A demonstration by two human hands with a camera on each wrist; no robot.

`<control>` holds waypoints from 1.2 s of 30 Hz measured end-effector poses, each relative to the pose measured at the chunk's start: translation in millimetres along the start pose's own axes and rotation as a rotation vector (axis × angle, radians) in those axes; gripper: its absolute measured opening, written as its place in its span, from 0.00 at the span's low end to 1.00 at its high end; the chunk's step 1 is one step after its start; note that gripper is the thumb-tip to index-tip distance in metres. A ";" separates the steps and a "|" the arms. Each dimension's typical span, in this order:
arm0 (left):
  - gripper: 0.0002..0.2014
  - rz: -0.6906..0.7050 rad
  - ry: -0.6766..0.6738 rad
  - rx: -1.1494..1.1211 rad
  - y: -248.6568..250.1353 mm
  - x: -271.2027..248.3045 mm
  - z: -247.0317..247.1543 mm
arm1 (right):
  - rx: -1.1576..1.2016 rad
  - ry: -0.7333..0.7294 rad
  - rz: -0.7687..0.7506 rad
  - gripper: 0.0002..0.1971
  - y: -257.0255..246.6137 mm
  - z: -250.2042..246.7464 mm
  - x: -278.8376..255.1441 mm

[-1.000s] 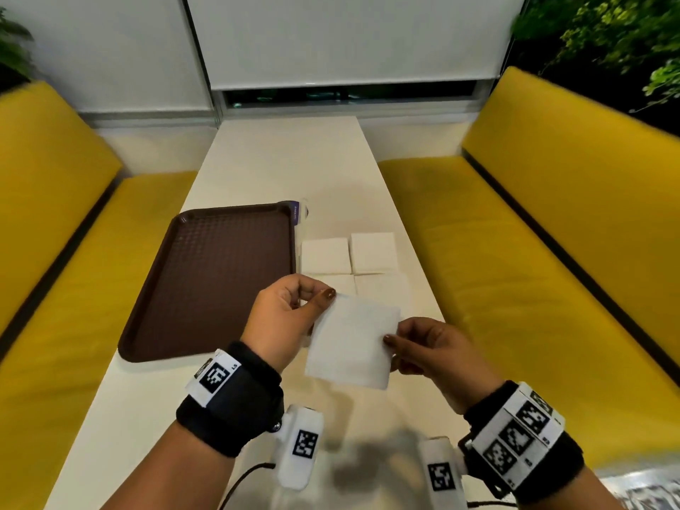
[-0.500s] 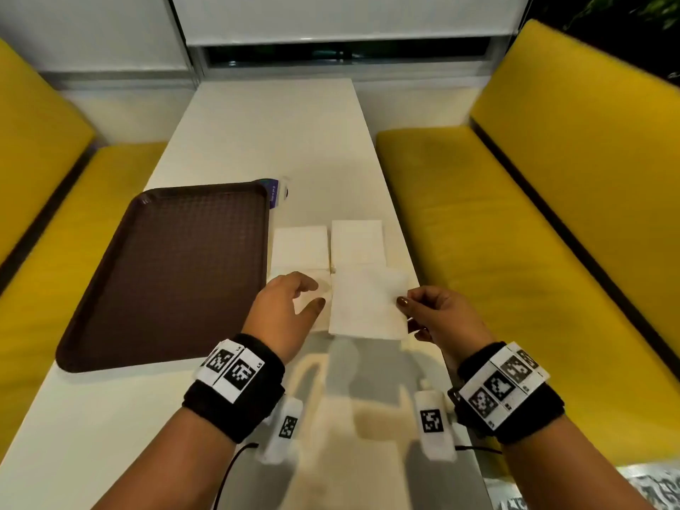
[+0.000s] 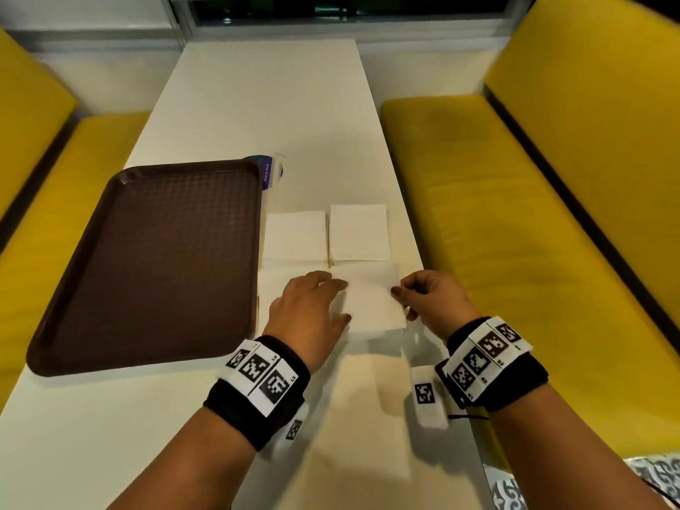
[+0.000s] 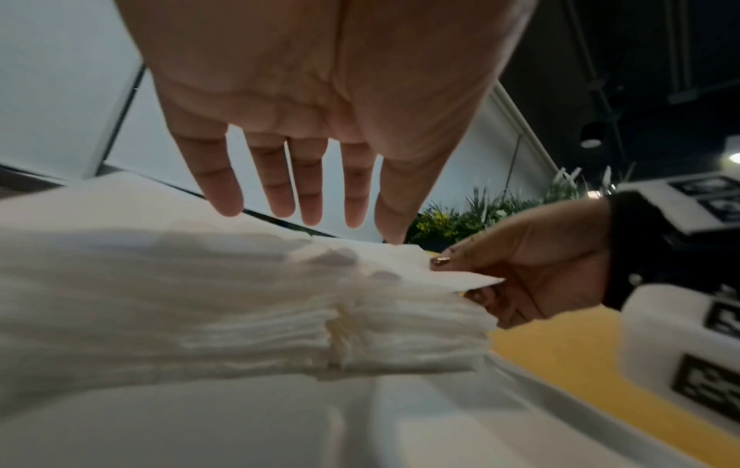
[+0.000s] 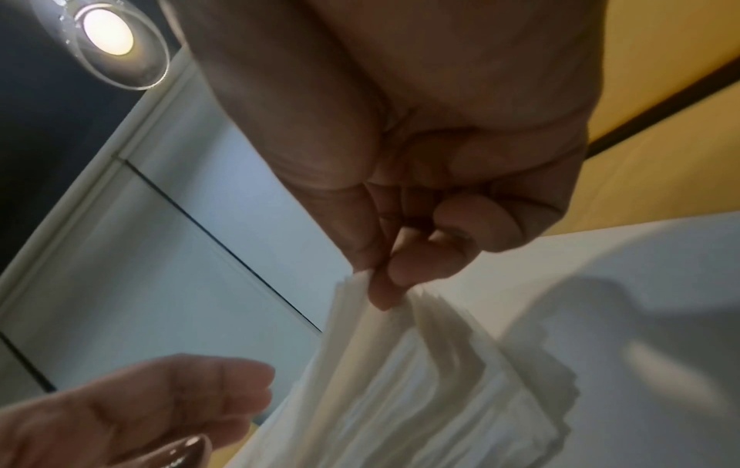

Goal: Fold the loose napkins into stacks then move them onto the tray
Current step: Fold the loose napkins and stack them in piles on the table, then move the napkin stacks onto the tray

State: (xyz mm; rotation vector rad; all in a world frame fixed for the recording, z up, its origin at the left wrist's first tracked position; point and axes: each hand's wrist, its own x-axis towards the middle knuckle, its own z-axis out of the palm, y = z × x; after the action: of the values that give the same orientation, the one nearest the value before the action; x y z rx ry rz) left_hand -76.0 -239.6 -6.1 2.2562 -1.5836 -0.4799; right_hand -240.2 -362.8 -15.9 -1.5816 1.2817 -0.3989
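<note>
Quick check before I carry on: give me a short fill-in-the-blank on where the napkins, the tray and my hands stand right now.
1. The right hand pinches the edge of a white ____.
2. The brown tray holds ____ napkins.
3. The left hand has its fingers ____ above the near napkin stack.
4. The two far stacks lie on the ____.

Missing words: napkin; no; straight; table

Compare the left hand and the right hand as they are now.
The left hand lies palm down with fingers straight over the near napkin stacks; the right hand is curled. The left hand grips nothing; the right hand pinches the top napkin by its right edge. Both wear black wristbands with markers.
</note>
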 end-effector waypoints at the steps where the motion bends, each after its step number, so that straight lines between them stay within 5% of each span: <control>1: 0.24 0.006 0.000 0.019 2.1 0.4 2.5 | -0.009 0.002 -0.001 0.07 1.5 1.2 1.7; 5: 0.25 0.068 0.003 0.095 9.7 2.9 11.0 | -0.063 0.058 0.024 0.07 9.9 6.2 8.7; 10: 0.26 0.086 -0.053 0.163 15.7 5.7 16.2 | -0.151 0.079 0.133 0.22 14.6 10.2 14.0; 26: 0.19 0.052 -0.159 0.226 22.9 4.6 16.8 | -0.336 0.033 0.145 0.18 12.9 32.2 15.3; 31: 0.19 0.064 -0.180 0.245 24.5 4.8 19.7 | -0.348 0.040 0.063 0.38 6.9 32.0 15.8; 36: 0.18 0.068 -0.174 0.258 23.6 4.9 20.4 | -0.397 -0.014 0.053 0.33 5.4 33.0 20.2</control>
State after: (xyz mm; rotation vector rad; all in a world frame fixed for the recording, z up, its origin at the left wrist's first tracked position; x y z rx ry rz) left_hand -103.3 -253.4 -13.7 2.3910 -1.9003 -0.4899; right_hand -210.4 -363.6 -41.0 -1.8689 1.4516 -0.1003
